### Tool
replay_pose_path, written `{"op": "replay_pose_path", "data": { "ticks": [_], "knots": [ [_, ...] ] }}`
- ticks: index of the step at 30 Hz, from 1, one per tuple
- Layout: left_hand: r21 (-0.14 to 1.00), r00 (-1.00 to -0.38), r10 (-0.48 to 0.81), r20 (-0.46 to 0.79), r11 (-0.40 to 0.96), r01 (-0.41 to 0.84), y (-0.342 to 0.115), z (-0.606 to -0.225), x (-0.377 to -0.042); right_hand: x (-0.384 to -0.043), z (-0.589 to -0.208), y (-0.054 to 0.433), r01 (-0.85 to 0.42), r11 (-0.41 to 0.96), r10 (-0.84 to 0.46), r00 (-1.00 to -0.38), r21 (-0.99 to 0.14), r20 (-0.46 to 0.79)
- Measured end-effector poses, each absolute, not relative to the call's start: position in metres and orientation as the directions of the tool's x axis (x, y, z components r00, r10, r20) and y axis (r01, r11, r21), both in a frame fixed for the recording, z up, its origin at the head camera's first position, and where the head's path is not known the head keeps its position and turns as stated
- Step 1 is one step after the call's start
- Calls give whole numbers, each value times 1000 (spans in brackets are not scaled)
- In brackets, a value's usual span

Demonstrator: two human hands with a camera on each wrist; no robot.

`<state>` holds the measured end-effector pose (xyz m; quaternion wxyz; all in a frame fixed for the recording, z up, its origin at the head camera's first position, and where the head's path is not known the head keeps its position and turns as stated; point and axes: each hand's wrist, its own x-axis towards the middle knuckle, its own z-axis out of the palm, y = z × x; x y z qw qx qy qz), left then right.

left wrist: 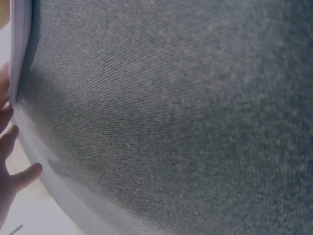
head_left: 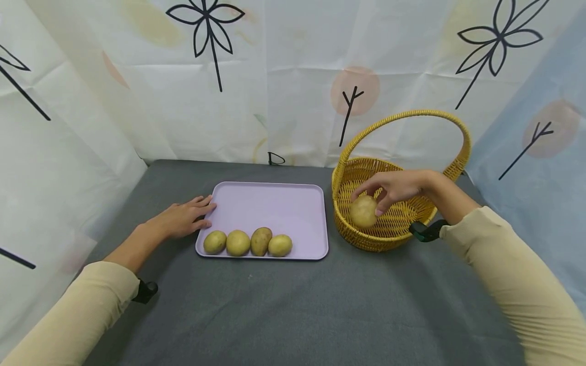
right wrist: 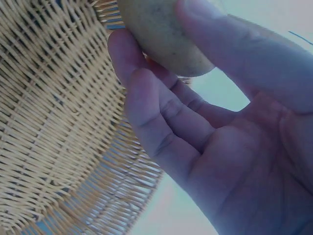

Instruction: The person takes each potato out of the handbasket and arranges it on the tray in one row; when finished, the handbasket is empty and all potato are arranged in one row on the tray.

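Note:
My right hand (head_left: 397,189) pinches a potato (head_left: 363,212) between thumb and fingers, over the opening of a yellow wicker basket (head_left: 366,241). In the right wrist view the thumb and fingertips press on the potato (right wrist: 166,36), with the basket's woven side (right wrist: 58,112) to the left. My left hand (head_left: 185,217) touches the left rim of a lilac tray (head_left: 270,206), its fingers extended. Several potatoes (head_left: 238,243) lie in a row along the tray's front edge. Only the fingers of the left hand (left wrist: 10,152) show at the left wrist view's edge, beside the tray rim (left wrist: 20,44).
A grey cloth (head_left: 284,305) covers the table. Over the basket arches a tall wicker handle (head_left: 414,113). Behind the table hangs a white patterned curtain (head_left: 293,101), and a bluish one (head_left: 540,168) hangs at the right.

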<state>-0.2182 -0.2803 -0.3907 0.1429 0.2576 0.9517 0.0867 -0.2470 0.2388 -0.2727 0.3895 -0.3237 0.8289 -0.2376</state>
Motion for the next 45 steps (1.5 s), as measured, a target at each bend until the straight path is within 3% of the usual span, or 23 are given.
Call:
{"op": "replay_pose_path", "data": {
  "ticks": [5, 13, 22, 38, 45],
  "knots": [
    [237, -828, 512, -230, 854, 462, -281, -390, -218, -240, -265, 237, -363, 625, -762, -475, -691, -440],
    [245, -827, 516, -224, 851, 465, -280, -390, -216, -227, -261, 212, -332, 518, -837, -386, -788, -388],
    [253, -827, 515, -225, 851, 461, -280, -390, -216, -219, -281, 177, -316, 446, -880, -325, -838, -346],
    [233, -833, 508, -219, 856, 461, -278, -390, -215, -215, -321, 126, -605, 507, -861, -324, -614, -391],
    [228, -834, 501, -233, 862, 454, -279, -392, -218, -211, -331, 117, -661, 577, -813, -410, -480, -413]
  ]
}}
